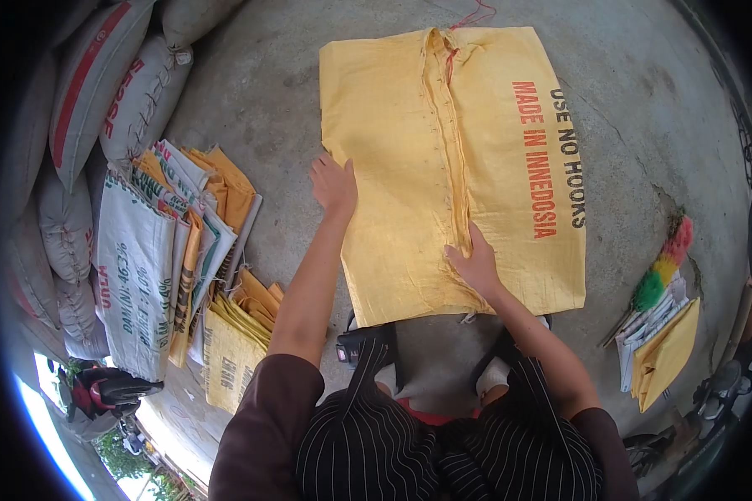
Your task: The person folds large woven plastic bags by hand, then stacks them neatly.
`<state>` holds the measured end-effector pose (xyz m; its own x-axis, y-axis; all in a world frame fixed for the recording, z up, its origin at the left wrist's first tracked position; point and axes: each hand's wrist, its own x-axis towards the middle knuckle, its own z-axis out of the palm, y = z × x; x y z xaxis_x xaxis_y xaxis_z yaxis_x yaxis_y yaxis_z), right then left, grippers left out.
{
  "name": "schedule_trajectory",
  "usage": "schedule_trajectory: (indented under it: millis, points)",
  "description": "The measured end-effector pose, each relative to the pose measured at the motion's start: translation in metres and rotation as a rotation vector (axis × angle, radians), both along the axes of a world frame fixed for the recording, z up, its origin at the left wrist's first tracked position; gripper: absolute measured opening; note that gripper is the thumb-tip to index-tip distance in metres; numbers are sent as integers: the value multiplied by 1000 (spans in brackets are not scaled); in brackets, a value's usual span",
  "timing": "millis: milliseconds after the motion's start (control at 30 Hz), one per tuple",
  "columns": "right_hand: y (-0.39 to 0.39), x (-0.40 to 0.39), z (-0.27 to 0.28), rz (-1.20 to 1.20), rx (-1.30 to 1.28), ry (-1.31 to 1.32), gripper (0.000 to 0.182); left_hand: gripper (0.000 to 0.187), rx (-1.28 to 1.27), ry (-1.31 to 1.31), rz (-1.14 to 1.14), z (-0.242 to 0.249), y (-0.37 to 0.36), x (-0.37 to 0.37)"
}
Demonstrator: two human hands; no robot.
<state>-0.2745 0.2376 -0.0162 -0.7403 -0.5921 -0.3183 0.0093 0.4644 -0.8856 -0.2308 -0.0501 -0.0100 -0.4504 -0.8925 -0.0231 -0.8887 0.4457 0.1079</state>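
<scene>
A yellow woven sack (393, 209) lies spread flat on the floor in front of me, printed "USE NO HOOKS" and "MADE IN INNEDOSIA". A raised, folded seam (443, 142) runs down its middle, with red thread near the far end. My left hand (336, 185) rests at the sack's left edge, its fingers stretched out and the thumb apart. Lower on the seam, my right hand (476, 263) is closed round the folded cloth, thumb on the left side and fingers on the right.
Folded sacks (142, 275) stand bundled on the left, before a pile of filled sacks (146, 100). To the right lie more folded sacks (664, 351) and a multicoloured duster (664, 263). A motorbike (109, 392) shows at lower left. Red thread (475, 15) trails beyond the sack.
</scene>
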Motion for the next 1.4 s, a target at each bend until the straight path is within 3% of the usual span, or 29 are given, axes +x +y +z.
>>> schedule_trajectory:
  millis: [67, 133, 167, 233, 333, 400, 500, 667, 733, 800, 967, 1033, 1233, 1267, 1333, 1400]
  points:
    - [-14, -16, -8, -2, -60, 28, 63, 38, -44, 8, -40, -12, -3, 7]
    - [-34, -37, -9, -37, -223, -397, 54, 33, -95, 17, -83, -20, -7, 11]
    - [-44, -45, -9, -38, -229, -401, 54, 28, -90, 36, -83, -22, -10, 13]
    - [-60, -58, -10, 76, -124, -200, 54, 23, -91, 49, -86, -17, -13, 15]
    - [-79, -66, 7, 200, -20, -24, 55, 20, 82, 171, 113, -8, -17, 15]
    - [-90, -66, 23, 211, -4, 2, 52, 15, 113, 411, 367, -11, -21, 22]
    - [-98, -65, 19, 203, 3, 42, 49, 20, 124, 469, 434, -23, -28, 39]
    - [-82, -60, 6, 187, 64, -3, 39, 33, 149, 432, 308, -19, -33, 51]
    - [-70, -51, 26, 204, 337, -182, 38, 39, 205, 417, 279, -17, -28, 57]
    - [-50, -29, 15, 237, 372, -116, 38, 48, 195, 367, 272, -24, -22, 68]
    - [-11, 15, -1, 250, 413, -101, 40, 42, 332, 317, 247, -6, 7, 94]
    - [-9, 21, 2, 134, 378, -97, 42, 39, 381, 332, 232, -3, 14, 102]
    - [-24, -2, 6, 123, 324, 56, 39, 34, 359, 234, 200, -4, 16, 104]
    - [-23, -5, 7, 122, 323, 57, 39, 31, 376, 302, 182, -6, 13, 104]
    - [-26, -13, 27, 341, 538, 120, 37, 28, 392, 373, 166, 5, 15, 100]
    - [-24, -11, 27, 354, 557, 110, 37, 23, 522, 609, 85, 15, 20, 96]
